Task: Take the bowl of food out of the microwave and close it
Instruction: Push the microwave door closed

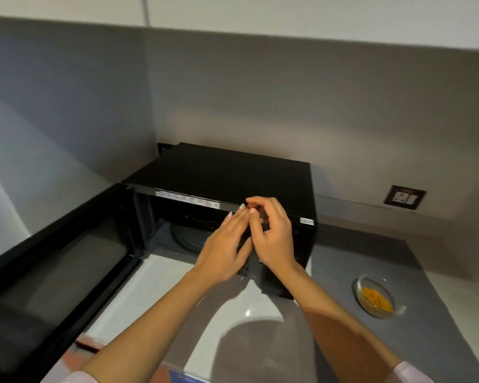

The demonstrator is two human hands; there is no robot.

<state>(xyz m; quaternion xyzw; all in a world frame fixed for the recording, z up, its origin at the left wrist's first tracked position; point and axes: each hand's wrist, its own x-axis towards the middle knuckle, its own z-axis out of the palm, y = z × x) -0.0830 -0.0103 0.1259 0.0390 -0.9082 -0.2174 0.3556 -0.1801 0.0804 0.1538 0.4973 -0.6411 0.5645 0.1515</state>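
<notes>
Bowl out on the counter, microwave open, 2 empty hands raised before it.

The left hand is open with fingers straight; the right hand is loosely curled, holding nothing. The glass bowl of orange food sits on the grey counter, right of the black microwave, whose door is swung out left.

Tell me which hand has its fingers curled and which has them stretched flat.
The right hand has its fingers curled inward in front of the open microwave. The left hand beside it has its fingers stretched nearly straight. Neither holds anything.
</notes>
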